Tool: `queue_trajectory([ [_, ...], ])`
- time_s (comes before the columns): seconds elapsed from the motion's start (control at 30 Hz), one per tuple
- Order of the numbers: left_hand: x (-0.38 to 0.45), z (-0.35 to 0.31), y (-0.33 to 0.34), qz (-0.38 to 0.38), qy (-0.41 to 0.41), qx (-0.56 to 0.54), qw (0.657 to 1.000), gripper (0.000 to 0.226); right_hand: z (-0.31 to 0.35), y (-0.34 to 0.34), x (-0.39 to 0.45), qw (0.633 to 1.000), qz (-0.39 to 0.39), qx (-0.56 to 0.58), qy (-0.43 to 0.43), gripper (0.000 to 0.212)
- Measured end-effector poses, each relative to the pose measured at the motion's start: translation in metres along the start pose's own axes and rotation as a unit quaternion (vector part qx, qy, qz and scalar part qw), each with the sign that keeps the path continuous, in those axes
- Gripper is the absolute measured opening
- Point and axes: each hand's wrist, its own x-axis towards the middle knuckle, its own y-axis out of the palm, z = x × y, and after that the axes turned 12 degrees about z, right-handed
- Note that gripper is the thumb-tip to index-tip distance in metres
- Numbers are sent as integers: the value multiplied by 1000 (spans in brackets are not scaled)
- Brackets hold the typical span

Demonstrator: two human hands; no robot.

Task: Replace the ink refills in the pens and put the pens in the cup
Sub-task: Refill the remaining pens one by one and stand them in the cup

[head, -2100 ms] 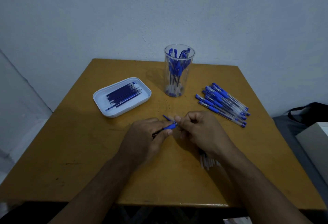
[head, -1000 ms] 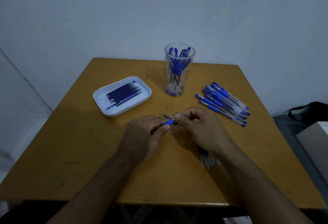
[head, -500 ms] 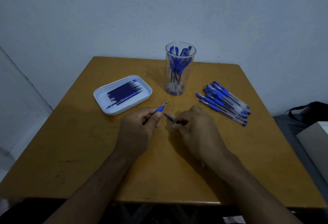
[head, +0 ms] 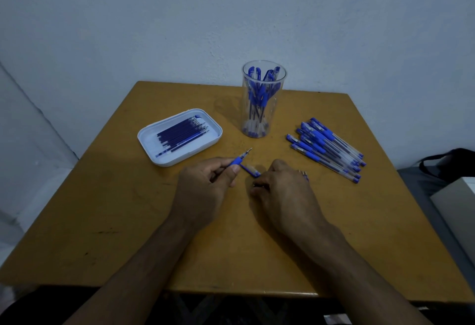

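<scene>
One pen (head: pixel 240 160) in my left hand (head: pixel 205 185), tip aimed far-right; right hand (head: pixel 282 191) pinches its cap (head: pixel 250 170).

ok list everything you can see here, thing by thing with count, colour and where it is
table: one, yellow-brown, under everything
cup: one, clear, far middle, upright, holding many blue pens
tray: one, white, far left, holding a row of dark blue refills
loose pens: a pile, too many to count, clear with blue caps, lying far right
pen cap: one, blue, lying between the hands
bag: one, dark, off the table at right
left hand: one, near middle, pinching an uncapped blue pen, tip pointing away
right hand: one, near middle, fingers curled down; what it holds is hidden
</scene>
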Motion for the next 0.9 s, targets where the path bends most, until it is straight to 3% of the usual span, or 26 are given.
queue_trajectory([
  [0.23, -1, -1, 0, -3, -1, -12, 1000, 20, -5, 2, 1, 1000, -5, 14, 7, 28],
  [0.33, -1, -3, 0, -4, 6, -22, 1000, 12, -10, 1, 1, 992, -70, 105, -14, 27],
  [0.4, -2, -3, 0, 7, 18, -24, 1000, 10, -9, 0, -1, 957, -112, 267, -33, 23],
  [0.5, -3, 0, -1, 34, 51, 8, 998, 12, -1, -2, -3, 860, -95, 500, -41, 18],
  [0.67, -2, 3, 0, 52, 75, 41, 995, 17, 3, -3, -4, 794, -114, 596, -31, 15],
  [0.9, 0, 7, 4, 32, 68, 94, 993, 17, -22, -24, -1, 674, -230, 701, -45, 25],
])
